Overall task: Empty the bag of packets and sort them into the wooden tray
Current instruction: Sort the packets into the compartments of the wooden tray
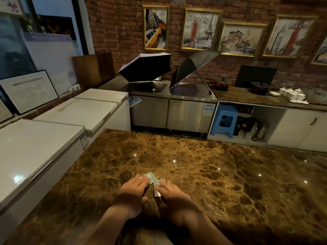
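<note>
Both my hands rest on the brown marble counter (203, 165) near its front edge. My left hand (131, 193) presses its fingers on a small pale green patterned packet (150, 177). My right hand (172, 193) holds the other end of this packet or a second one; a white corner (157, 193) sticks out below its fingers. I cannot tell whether it is one packet or two. No bag and no wooden tray are in view.
White chest freezers (44, 144) line the left side. Behind the counter stands a steel cabinet (169, 112) with two open umbrellas (146, 68) on it. At the back right are pots, white cups (292, 94) and a blue stool (224, 121).
</note>
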Demonstrator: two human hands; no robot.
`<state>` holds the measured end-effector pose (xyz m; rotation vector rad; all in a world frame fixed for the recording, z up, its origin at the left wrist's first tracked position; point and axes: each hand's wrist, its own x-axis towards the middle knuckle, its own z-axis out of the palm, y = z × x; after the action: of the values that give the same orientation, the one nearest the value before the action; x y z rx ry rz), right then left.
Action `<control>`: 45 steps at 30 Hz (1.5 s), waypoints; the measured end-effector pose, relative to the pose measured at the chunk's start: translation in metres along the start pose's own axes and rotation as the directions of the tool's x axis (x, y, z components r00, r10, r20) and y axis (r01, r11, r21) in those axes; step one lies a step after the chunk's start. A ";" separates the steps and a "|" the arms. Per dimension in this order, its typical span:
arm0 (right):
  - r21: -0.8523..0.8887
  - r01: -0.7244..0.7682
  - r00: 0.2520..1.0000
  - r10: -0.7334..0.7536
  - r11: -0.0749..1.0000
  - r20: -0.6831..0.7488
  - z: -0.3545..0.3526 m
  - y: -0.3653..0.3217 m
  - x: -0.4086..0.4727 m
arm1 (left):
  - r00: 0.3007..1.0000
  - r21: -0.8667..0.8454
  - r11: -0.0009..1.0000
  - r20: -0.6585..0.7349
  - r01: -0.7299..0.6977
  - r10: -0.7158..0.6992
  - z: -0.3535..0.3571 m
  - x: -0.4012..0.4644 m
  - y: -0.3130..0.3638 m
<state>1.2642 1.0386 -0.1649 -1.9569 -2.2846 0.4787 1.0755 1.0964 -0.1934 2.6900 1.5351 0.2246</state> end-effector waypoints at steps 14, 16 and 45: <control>-0.043 -0.094 0.995 0.095 0.995 0.006 -0.001 -0.005 -0.030 | 0.989 0.035 0.989 0.011 0.145 -0.145 -0.013 -0.026 0.010; 0.015 -0.102 0.995 0.102 0.995 -0.014 -0.003 0.001 -0.040 | 0.983 -0.086 0.979 0.010 0.183 -0.183 -0.011 -0.034 0.008; 0.387 0.019 0.968 0.080 0.922 -0.239 -0.034 -0.002 -0.179 | 0.999 -0.410 0.911 -0.035 -0.041 0.029 -0.069 -0.195 0.130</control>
<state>1.3025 0.8691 -0.1084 -1.7449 -1.8410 0.5950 1.0787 0.8600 -0.1329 2.3884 1.2711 0.5248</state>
